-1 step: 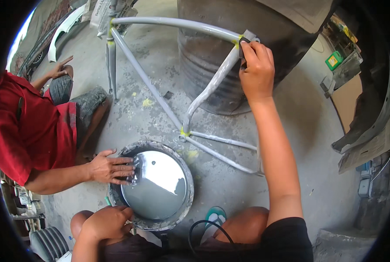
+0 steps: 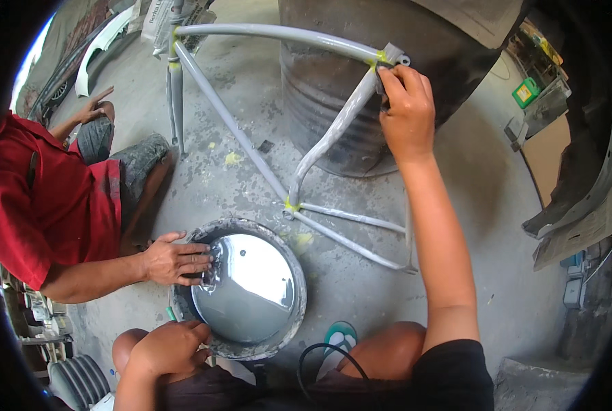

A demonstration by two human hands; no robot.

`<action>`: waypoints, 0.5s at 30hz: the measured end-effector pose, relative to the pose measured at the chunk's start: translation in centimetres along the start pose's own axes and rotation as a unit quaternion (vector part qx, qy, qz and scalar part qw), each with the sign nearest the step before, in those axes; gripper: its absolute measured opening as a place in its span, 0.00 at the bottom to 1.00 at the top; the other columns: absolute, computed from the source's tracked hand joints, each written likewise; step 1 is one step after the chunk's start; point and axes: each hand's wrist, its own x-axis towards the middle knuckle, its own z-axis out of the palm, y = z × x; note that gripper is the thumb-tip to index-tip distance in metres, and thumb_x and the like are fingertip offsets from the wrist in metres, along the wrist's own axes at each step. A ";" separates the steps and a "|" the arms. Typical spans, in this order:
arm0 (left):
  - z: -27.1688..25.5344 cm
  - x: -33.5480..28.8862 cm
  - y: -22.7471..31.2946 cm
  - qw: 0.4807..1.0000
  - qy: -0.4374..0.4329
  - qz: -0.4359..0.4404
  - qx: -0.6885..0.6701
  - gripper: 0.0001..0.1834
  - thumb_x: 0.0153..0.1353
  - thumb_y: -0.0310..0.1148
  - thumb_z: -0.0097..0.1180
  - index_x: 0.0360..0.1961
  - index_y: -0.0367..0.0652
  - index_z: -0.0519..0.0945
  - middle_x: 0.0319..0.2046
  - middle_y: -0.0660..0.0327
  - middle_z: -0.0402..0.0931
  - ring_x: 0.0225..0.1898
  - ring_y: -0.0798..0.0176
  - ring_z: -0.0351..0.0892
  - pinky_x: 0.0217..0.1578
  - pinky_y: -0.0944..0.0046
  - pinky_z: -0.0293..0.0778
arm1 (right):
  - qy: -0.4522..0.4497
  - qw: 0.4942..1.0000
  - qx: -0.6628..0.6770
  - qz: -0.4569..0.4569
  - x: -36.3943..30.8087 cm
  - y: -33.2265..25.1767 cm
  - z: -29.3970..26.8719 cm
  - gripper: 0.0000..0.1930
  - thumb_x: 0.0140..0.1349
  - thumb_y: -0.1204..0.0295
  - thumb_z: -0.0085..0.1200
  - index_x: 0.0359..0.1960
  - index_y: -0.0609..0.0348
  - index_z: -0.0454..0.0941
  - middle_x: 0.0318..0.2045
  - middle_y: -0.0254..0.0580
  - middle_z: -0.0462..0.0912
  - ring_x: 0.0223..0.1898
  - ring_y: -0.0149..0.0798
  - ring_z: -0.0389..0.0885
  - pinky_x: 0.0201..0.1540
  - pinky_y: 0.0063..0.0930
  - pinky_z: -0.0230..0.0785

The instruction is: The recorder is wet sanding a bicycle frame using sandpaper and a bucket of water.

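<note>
A grey bicycle frame [image 2: 232, 123] with yellow-green patches at its joints stands before me. My right hand [image 2: 409, 109] reaches up to its top right joint. Pinched in the fingers is a small dark piece of sandpaper [image 2: 381, 74], pressed against the upper end of the whitish, scuffed seat tube. My left hand [image 2: 171, 349] is down by my knee, beside the near left rim of a dark round tub [image 2: 296, 274] of cloudy water. Its fingers are curled, and what they hold, if anything, is hidden.
A co-worker in a red shirt [image 2: 52, 205] sits at the left, one hand [image 2: 176, 260] over the tub's edge. Behind the frame stands a large dark drum [image 2: 320, 89]. Dark curved panels [image 2: 587, 192] and a green container [image 2: 524, 92] are at the right.
My right hand has shifted very slightly to the right and down along the seat tube's top. The view has moved a little; otherwise things stand as before.
</note>
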 end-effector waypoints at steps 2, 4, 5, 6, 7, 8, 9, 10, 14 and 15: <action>-0.3 -0.3 0.1 1.000 -0.010 -0.016 -0.004 0.16 0.62 0.41 0.60 0.42 0.39 0.77 0.41 0.50 0.81 0.46 0.44 0.82 0.48 0.48 0.75 | -0.023 1.000 0.000 0.002 -1.7 -0.6 -1.0 0.16 0.50 0.86 0.56 0.42 0.63 0.83 0.43 0.47 0.82 0.46 0.52 0.80 0.49 0.40 0.75; -0.2 -1.1 0.0 0.999 0.040 -0.021 0.007 0.16 0.61 0.41 0.62 0.41 0.39 0.79 0.39 0.48 0.81 0.43 0.40 0.82 0.46 0.47 0.76 | -0.021 0.999 -0.029 -0.034 -4.1 -0.7 -1.4 0.17 0.50 0.86 0.56 0.43 0.62 0.84 0.42 0.46 0.82 0.45 0.52 0.80 0.49 0.40 0.75; -0.2 -1.5 0.2 0.999 0.036 -0.022 0.005 0.16 0.61 0.41 0.62 0.41 0.39 0.79 0.39 0.48 0.81 0.43 0.40 0.82 0.46 0.47 0.76 | -0.035 0.998 -0.031 -0.032 -4.7 -0.7 -1.8 0.20 0.47 0.87 0.58 0.44 0.60 0.84 0.42 0.46 0.82 0.44 0.51 0.80 0.48 0.39 0.76; -0.4 -1.9 0.5 0.999 0.026 -0.038 0.008 0.16 0.62 0.41 0.61 0.41 0.39 0.78 0.39 0.50 0.81 0.45 0.43 0.82 0.49 0.48 0.75 | -0.039 0.998 -0.029 -0.032 -4.7 -0.8 -1.9 0.20 0.47 0.87 0.58 0.44 0.60 0.84 0.42 0.46 0.82 0.44 0.51 0.80 0.48 0.39 0.76; -0.4 -2.4 0.9 0.998 0.014 -0.055 0.012 0.16 0.62 0.41 0.60 0.41 0.39 0.77 0.39 0.51 0.81 0.47 0.45 0.82 0.51 0.49 0.74 | -0.043 0.999 -0.029 -0.007 -4.3 -1.0 -2.5 0.21 0.45 0.87 0.59 0.44 0.59 0.84 0.42 0.46 0.82 0.44 0.51 0.81 0.48 0.39 0.76; -0.2 -2.5 1.1 0.998 0.009 -0.055 0.008 0.16 0.62 0.41 0.60 0.41 0.39 0.77 0.39 0.51 0.81 0.47 0.45 0.82 0.51 0.49 0.74 | -0.048 0.998 -0.032 0.015 -3.8 -1.1 -3.0 0.22 0.44 0.88 0.60 0.44 0.59 0.85 0.42 0.46 0.82 0.44 0.51 0.81 0.48 0.39 0.76; -0.1 -2.5 1.2 0.999 0.013 -0.034 0.009 0.15 0.62 0.40 0.60 0.41 0.39 0.77 0.40 0.51 0.81 0.46 0.45 0.82 0.52 0.49 0.74 | -0.008 0.999 -0.040 0.010 -2.8 -0.6 -2.8 0.24 0.43 0.88 0.60 0.45 0.58 0.85 0.43 0.47 0.82 0.44 0.52 0.81 0.48 0.40 0.76; 0.0 -2.4 1.5 1.000 0.016 -0.013 0.010 0.15 0.62 0.39 0.60 0.41 0.38 0.77 0.40 0.51 0.81 0.46 0.45 0.82 0.52 0.50 0.74 | 0.035 0.997 -0.062 -0.009 -1.8 0.3 -2.3 0.23 0.45 0.87 0.60 0.46 0.57 0.85 0.43 0.45 0.83 0.44 0.51 0.81 0.48 0.40 0.76; -0.2 -1.7 1.5 1.000 -0.007 0.026 0.006 0.15 0.62 0.38 0.60 0.42 0.38 0.77 0.41 0.51 0.80 0.46 0.45 0.82 0.52 0.50 0.74 | 0.039 0.997 -0.065 -0.024 0.2 0.8 0.1 0.20 0.49 0.83 0.59 0.46 0.57 0.85 0.42 0.42 0.83 0.45 0.50 0.81 0.48 0.40 0.75; 0.0 -1.6 1.3 0.999 0.012 0.037 0.002 0.15 0.62 0.37 0.60 0.43 0.38 0.77 0.41 0.51 0.80 0.46 0.45 0.82 0.52 0.50 0.74 | 0.006 0.998 -0.054 -0.029 -0.2 0.7 0.3 0.18 0.50 0.82 0.59 0.46 0.57 0.85 0.41 0.41 0.83 0.45 0.49 0.81 0.49 0.39 0.75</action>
